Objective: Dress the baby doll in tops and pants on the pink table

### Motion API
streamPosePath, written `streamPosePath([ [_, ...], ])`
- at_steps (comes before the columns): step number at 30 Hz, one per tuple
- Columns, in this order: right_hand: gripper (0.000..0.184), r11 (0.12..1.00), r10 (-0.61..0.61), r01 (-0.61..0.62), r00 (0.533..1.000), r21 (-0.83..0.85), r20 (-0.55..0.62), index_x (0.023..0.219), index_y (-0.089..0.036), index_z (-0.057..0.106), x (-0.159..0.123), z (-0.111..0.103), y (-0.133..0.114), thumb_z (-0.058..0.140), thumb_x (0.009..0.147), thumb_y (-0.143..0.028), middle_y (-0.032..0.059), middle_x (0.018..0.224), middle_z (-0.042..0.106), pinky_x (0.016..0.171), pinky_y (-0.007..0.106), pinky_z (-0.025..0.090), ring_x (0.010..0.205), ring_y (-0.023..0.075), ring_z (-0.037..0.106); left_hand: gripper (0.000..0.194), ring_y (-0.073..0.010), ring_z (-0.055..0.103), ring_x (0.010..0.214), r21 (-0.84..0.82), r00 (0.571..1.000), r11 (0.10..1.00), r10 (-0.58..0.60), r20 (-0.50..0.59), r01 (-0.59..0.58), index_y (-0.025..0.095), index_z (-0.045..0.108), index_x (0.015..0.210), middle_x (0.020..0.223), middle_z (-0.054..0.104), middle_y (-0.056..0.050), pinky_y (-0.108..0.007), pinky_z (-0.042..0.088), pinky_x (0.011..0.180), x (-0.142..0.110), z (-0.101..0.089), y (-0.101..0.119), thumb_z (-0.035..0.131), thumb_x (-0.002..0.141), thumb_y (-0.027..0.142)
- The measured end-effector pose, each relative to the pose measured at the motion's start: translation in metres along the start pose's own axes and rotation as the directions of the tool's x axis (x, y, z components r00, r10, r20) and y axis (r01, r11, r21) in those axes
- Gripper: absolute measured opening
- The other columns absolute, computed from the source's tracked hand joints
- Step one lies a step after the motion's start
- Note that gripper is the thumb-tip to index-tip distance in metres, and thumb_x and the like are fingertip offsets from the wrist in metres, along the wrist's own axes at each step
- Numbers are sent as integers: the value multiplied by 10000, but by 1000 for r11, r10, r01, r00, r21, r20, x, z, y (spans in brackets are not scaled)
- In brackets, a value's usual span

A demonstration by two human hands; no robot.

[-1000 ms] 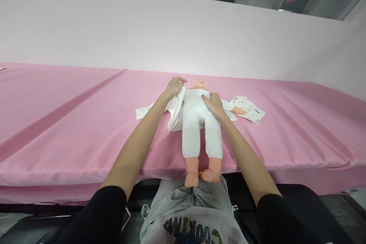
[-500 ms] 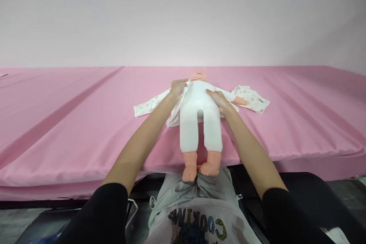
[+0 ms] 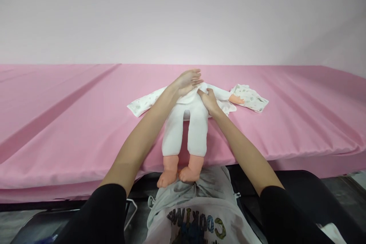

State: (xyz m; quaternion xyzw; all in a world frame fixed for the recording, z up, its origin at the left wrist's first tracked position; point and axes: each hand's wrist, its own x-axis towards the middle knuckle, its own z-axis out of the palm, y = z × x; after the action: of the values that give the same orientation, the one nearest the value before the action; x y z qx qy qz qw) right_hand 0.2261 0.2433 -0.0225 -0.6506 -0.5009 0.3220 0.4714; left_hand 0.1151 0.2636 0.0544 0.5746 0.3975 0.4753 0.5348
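Touching 1 doll [image 3: 198,131]: right hand [image 3: 209,101]; over its chest: left hand [image 3: 188,81].

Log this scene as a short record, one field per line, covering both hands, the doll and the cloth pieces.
Left hand: over the doll's upper chest, fingers extended; grip on the white cloth unclear
Right hand: on the doll's torso, thumb apart from fingers
Doll: legs toward the person, feet past the table edge
Doll's head: hidden
Printed sleeve: stretched out at picture left, no doll hand showing at its end
Printed cloth: at picture right, beside the doll's hand
Surface: pink cover
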Motion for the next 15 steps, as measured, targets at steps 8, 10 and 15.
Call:
streamPosePath([
  [8,355,877,-282,218,955,-428,-93,1036,-145,637,24,-22,17,330,876,-225,112,1084,681,900,338,432,1022,243,609,345,-230,523,1223,334,884,842,304,355,-423,171,614,1185,1274,590,-92,-400,381,1067,-23,30,0,490,868,120],
  [10,340,807,-272,184,959,-561,-77,975,-136,659,26,-26,20,343,859,-190,127,1009,698,840,330,443,951,252,631,360,-232,492,1246,594,864,627,357,356,-504,123,611,1173,1277,582,-121,-366,341,1095,-19,28,-15,467,846,82],
  [15,309,724,-262,192,965,-662,-8,896,-161,690,25,-27,24,386,869,-210,137,975,705,794,318,437,944,262,635,322,-283,520,1195,883,881,108,197,431,-456,112,655,1095,1207,619,-150,-441,295,1088,-12,28,-42,413,920,231],
])
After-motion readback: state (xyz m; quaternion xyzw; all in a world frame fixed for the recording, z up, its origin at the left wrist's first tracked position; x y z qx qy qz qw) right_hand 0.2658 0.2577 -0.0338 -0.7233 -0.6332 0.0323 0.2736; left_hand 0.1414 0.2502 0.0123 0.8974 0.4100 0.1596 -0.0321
